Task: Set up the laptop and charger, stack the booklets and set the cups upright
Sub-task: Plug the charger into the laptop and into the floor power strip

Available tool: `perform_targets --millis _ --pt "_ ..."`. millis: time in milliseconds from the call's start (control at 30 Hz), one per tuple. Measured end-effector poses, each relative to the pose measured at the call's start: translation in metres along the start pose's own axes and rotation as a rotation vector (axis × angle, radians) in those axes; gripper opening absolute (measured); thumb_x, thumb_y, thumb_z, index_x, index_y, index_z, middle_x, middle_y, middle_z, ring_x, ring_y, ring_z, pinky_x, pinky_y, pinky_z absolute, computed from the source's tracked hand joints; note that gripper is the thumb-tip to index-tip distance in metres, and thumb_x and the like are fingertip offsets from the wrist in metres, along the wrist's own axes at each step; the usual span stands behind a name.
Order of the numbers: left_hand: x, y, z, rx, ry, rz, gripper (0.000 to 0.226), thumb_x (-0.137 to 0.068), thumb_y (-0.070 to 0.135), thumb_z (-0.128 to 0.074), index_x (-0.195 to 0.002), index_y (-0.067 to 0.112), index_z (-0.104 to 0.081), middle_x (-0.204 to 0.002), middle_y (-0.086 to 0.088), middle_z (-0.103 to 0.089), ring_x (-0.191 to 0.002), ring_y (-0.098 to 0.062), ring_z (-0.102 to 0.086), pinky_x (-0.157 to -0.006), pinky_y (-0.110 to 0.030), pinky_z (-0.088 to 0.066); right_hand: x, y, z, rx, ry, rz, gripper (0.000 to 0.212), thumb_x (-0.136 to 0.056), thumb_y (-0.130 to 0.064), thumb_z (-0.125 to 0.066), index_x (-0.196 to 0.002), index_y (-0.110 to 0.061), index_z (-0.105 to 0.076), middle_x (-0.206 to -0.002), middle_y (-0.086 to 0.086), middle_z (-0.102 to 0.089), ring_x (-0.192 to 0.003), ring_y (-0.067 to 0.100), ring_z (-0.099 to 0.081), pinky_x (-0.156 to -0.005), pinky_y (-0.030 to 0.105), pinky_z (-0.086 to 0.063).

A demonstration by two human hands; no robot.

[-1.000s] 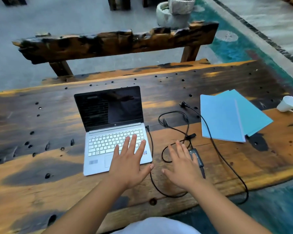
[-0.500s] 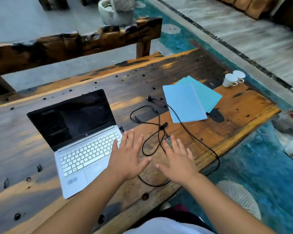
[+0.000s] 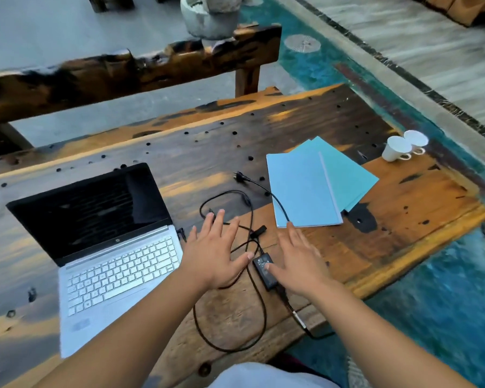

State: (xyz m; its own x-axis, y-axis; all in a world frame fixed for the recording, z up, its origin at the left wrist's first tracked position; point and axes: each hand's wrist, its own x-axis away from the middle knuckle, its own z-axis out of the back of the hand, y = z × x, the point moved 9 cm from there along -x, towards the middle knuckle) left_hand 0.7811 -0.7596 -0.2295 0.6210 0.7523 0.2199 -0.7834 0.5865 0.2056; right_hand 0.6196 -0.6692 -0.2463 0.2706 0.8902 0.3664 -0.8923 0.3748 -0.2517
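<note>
My left hand (image 3: 213, 256) has slid off the laptop (image 3: 115, 264) keyboard and now hovers flat and empty over the looped charger cable (image 3: 249, 208), so the open laptop looks done with. My right hand (image 3: 300, 264), also spread and gripping nothing, has moved toward the 2 booklets (image 3: 300, 189), its fingertips (image 3: 290, 226) just short of the near edge, its thumb over the charger brick (image 3: 263, 268). The booklets lie fanned, still to stack. The 2 cups (image 3: 403, 148) lie tipped, well beyond my reach, at the table (image 3: 403, 242) corner.
</note>
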Motion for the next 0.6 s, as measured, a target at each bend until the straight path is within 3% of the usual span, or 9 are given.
perform_targets --millis 300,600 --pt "-0.102 0.021 -0.021 -0.001 -0.106 0.070 0.095 -0.076 0.084 -0.003 -0.156 0.033 -0.002 -0.166 -0.006 0.002 -0.152 -0.027 0.004 -0.119 -0.055 -0.010 -0.109 0.047 0.021 0.008 -0.105 0.029 0.084 -0.091 -0.052 -0.053 -0.156 -0.022 -0.009 -0.166 0.008 0.003 -0.152 0.027 -0.007 -0.118 0.047 -0.023" --pt "-0.193 0.009 -0.055 0.146 -0.215 0.150 0.089 -0.083 0.079 -0.016 -0.156 0.029 -0.008 -0.166 -0.008 -0.005 -0.152 -0.028 -0.004 -0.117 -0.054 -0.016 -0.201 0.057 0.012 -0.003 -0.150 0.075 0.081 -0.091 -0.052 -0.053 -0.155 -0.018 -0.015 -0.165 0.012 -0.005 -0.150 0.030 -0.014 -0.114 0.048 -0.030"
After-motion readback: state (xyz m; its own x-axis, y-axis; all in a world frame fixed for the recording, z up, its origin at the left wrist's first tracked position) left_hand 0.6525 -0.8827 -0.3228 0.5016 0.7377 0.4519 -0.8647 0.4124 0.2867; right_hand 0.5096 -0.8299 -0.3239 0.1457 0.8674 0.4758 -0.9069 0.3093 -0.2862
